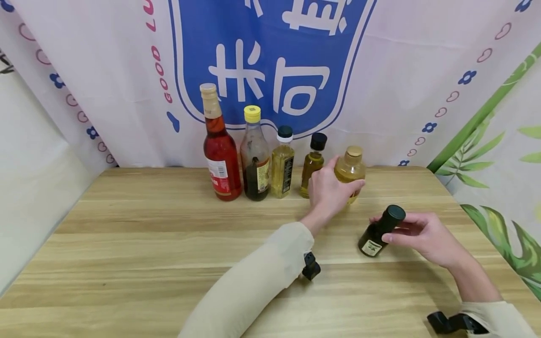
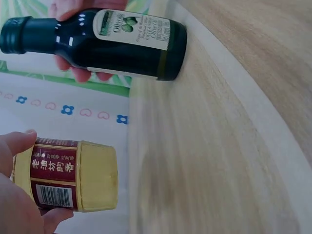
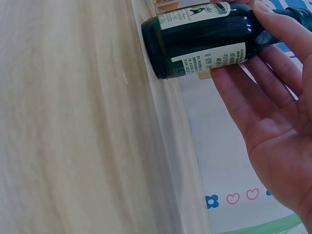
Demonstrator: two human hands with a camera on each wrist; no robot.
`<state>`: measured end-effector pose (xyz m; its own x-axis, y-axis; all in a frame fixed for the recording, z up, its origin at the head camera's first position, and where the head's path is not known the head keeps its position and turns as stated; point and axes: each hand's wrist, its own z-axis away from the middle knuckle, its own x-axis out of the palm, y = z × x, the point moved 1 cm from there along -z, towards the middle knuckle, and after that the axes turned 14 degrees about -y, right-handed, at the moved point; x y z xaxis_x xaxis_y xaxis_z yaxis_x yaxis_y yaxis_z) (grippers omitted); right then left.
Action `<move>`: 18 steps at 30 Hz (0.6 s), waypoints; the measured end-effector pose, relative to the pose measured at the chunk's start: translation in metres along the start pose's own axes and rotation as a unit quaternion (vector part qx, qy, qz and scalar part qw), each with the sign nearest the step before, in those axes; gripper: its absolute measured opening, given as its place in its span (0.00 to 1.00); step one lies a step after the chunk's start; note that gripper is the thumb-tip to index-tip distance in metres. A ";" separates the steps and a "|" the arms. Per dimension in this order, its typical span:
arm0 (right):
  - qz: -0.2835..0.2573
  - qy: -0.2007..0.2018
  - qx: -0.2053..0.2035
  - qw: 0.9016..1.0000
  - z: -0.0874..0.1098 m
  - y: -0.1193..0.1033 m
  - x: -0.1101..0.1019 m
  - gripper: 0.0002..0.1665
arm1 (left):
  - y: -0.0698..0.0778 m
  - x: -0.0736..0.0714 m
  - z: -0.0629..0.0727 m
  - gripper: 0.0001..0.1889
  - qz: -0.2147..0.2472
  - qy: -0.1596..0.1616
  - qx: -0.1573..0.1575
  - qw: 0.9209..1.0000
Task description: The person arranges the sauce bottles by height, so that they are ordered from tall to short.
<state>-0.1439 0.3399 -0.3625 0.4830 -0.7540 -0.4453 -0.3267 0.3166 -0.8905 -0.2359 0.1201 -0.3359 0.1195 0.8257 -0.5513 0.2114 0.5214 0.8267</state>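
My left hand grips a clear bottle of yellow oil with a tan cap, at the right end of a row of bottles. Its dark red label with a barcode shows in the left wrist view. Nearer the front, my right hand holds a dark green olive oil bottle around its neck and shoulder, thumb on one side and fingers on the other. That bottle leans in the head view, cap toward the right. Whether either base touches the wooden table is hard to tell.
Left of my left hand stand a small oil bottle with a black cap, a pale oil bottle, a dark sauce bottle with a yellow cap and a tall red bottle. A printed curtain hangs behind them.
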 end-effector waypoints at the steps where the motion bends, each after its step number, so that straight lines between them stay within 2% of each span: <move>1: 0.002 0.000 -0.002 1.000 0.000 0.000 0.000 0.22 | -0.001 0.002 -0.001 0.39 -0.005 0.002 0.000 1.000; 8: -0.017 -0.010 -0.031 0.999 0.000 0.003 0.000 0.22 | -0.004 0.012 -0.011 0.42 -0.037 0.014 -0.014 0.999; 18: -0.004 0.001 -0.008 1.000 -0.001 0.003 0.000 0.21 | -0.012 0.021 -0.018 0.43 -0.055 0.014 -0.038 0.998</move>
<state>-0.1457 0.3408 -0.3654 0.4831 -0.7578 -0.4386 -0.3368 0.3015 -0.8920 -0.2538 0.1347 -0.3553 0.0729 0.7675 -0.6369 0.1484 0.6231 0.7679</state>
